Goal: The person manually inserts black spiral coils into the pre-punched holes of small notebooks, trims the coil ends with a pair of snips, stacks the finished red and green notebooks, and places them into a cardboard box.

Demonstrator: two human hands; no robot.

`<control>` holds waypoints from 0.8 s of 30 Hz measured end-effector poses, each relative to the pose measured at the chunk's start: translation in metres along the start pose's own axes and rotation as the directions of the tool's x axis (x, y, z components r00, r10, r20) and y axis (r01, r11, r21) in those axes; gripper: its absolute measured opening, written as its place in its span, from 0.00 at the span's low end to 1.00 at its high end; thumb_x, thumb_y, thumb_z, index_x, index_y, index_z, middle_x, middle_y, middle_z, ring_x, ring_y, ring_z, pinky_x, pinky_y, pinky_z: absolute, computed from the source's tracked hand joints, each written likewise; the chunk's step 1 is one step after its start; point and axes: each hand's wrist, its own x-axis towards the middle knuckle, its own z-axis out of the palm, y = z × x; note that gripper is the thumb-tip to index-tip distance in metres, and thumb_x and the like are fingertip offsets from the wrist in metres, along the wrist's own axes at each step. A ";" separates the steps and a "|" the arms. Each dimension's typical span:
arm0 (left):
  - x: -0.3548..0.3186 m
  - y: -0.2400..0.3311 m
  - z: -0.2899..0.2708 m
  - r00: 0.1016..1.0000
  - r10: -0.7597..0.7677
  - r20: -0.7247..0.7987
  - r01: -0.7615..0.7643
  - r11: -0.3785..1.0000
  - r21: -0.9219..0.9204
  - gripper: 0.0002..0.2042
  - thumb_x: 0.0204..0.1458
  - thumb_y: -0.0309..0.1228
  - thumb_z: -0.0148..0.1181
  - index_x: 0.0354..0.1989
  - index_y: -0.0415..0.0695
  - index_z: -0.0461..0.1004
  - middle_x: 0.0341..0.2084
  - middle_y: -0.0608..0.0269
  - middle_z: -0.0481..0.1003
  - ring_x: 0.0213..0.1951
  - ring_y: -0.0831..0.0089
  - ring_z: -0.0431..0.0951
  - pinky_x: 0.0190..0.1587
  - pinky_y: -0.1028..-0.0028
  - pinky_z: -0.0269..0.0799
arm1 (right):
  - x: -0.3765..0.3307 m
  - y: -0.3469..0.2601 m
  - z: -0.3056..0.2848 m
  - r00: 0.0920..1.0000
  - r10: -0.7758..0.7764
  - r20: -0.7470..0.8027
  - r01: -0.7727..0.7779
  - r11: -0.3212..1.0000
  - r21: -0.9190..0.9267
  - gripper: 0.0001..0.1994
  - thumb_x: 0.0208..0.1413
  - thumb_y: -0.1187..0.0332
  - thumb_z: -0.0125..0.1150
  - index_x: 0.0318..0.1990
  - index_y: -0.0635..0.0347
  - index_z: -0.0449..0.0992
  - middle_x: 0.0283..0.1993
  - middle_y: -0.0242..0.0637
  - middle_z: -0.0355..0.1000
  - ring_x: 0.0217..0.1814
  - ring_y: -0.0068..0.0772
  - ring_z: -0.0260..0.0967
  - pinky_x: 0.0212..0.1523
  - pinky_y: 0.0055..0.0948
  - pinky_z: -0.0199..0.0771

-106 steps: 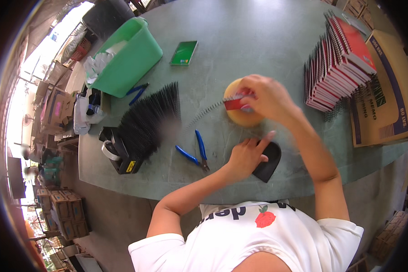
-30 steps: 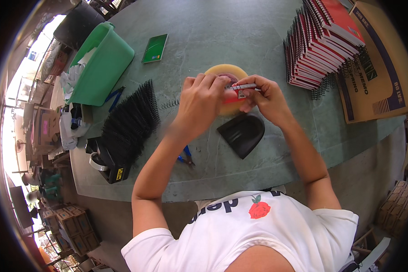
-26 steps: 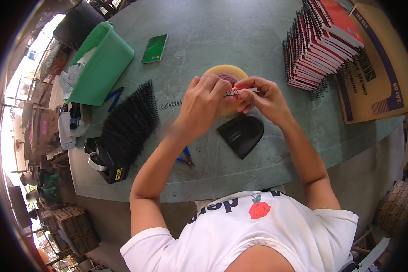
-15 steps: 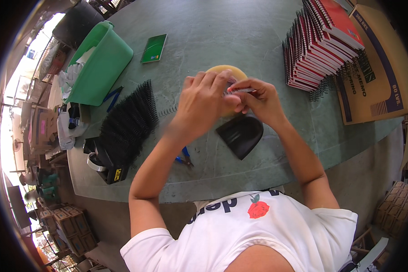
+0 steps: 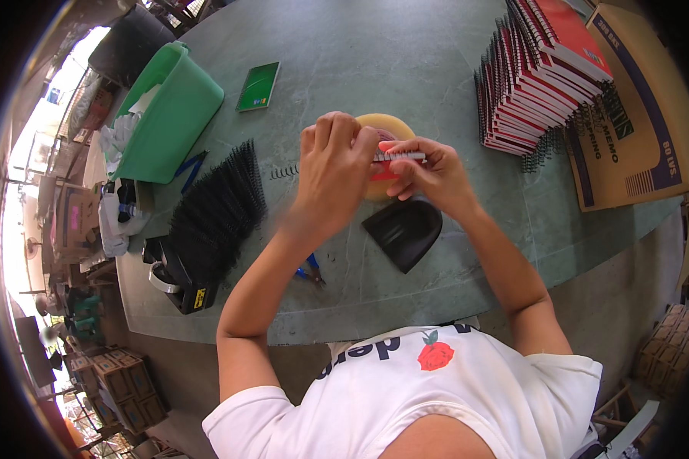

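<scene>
Both my hands meet over a yellowish round disc [image 5: 396, 125] on the table. A small red notebook [image 5: 383, 169] with a white page edge is held nearly edge-on between them. My right hand [image 5: 440, 172] pinches its right end between thumb and fingers. My left hand [image 5: 333, 164] is closed at the notebook's left end; its fingertips are partly hidden. A dark wire spiral [image 5: 285, 173] sticks out to the left from behind that hand. Just below the disc lies a black curved, scoop-like piece [image 5: 406, 234]. Blue-handled pliers [image 5: 311, 269] lie beside my left forearm.
Many black spirals [image 5: 220, 199] lie in a row at left, near a tape dispenser [image 5: 177, 279] and another blue-handled tool [image 5: 191, 168]. A green tub [image 5: 177, 107] and green notebook [image 5: 259, 86] stand farther back. Stacked red notebooks [image 5: 536, 84] and a carton [image 5: 639, 130] occupy the right.
My right fingers have shifted along the notebook, and more of its edge and red cover shows. My left hand has tilted slightly; more of the spiral shows on its left.
</scene>
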 end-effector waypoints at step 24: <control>0.018 0.003 0.028 0.998 0.062 0.021 -0.050 0.926 -0.374 0.11 0.46 0.30 0.59 0.38 0.41 0.72 0.32 0.55 0.73 0.40 0.55 0.72 0.44 0.64 0.67 | -0.003 0.018 -0.019 0.991 -0.112 -0.069 0.105 0.990 -0.096 0.08 0.57 0.73 0.55 0.40 0.69 0.73 0.32 0.37 0.74 0.31 0.25 0.75 0.31 0.19 0.77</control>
